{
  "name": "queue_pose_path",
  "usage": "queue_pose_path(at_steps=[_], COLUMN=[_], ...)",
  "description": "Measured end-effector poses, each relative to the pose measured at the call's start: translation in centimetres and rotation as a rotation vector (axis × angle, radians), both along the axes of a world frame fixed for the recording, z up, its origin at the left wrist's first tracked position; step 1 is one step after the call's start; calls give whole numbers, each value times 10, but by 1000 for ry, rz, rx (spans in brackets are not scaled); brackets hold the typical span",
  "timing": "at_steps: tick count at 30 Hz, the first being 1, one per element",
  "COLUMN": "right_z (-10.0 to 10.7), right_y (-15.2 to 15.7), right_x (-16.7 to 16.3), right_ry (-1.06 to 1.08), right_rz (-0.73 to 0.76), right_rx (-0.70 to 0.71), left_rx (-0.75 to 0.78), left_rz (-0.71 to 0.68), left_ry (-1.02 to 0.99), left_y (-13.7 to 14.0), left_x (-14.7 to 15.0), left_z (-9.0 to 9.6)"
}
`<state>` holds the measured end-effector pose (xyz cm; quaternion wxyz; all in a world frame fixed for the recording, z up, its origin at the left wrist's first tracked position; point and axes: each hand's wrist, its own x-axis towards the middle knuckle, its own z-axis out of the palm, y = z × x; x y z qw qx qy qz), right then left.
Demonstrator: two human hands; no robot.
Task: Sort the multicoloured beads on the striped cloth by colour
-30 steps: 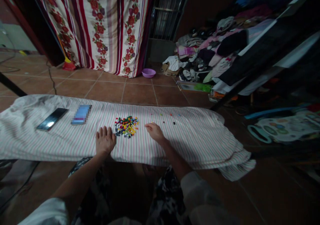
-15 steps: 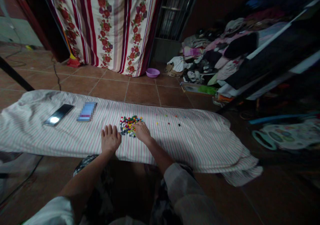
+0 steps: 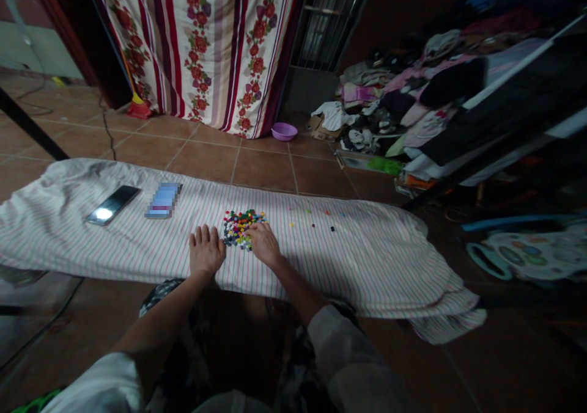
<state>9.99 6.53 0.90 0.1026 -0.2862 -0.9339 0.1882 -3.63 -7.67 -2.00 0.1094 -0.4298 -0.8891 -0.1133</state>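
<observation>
A pile of small multicoloured beads or bricks (image 3: pixel 235 228), too small to tell which, lies on the striped cloth (image 3: pixel 376 260). My right hand (image 3: pixel 265 245) reaches over the pile's right side, thumb and fingertips drawn together among the pieces. Whatever they pinch is too small to make out. Just left of the pile, my left hand (image 3: pixel 207 252) rests flat on the cloth, fingers stretched out and holding nothing. To the right, several single pieces lie spread apart, among them a yellow piece (image 3: pixel 291 225) and a black piece (image 3: pixel 332 229).
On the cloth's left part lie a dark phone (image 3: pixel 114 205) with a bright reflection and a second phone (image 3: pixel 163 200) with a blurred lit screen. Beyond on the tiled floor are a purple basin (image 3: pixel 284 132), a floral curtain (image 3: pixel 220 52) and a heap of clothes (image 3: pixel 389 101).
The whole view has shifted slightly. My right hand stays at the pile's right side with its fingers a little more drawn together. My left hand has kept its place.
</observation>
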Motion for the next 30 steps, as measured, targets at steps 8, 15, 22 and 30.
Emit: queue_pose_path(at_steps=[8,15,22,30], right_z=[4,5,16,17], right_y=[-8,-13,-19,-21], right_x=[-20,-21,-26,-24], right_ry=[10,-76,-161,-75], right_rz=[127,74,37,36], right_rx=[9,78,80,68], left_rx=[-7,-25,-13,-35], left_rz=[7,10,-13,-12], left_ry=[-42,-34,15,53], left_y=[-1,-1,-3,-4], left_x=[2,4,5,4], left_z=[7,10,11,9])
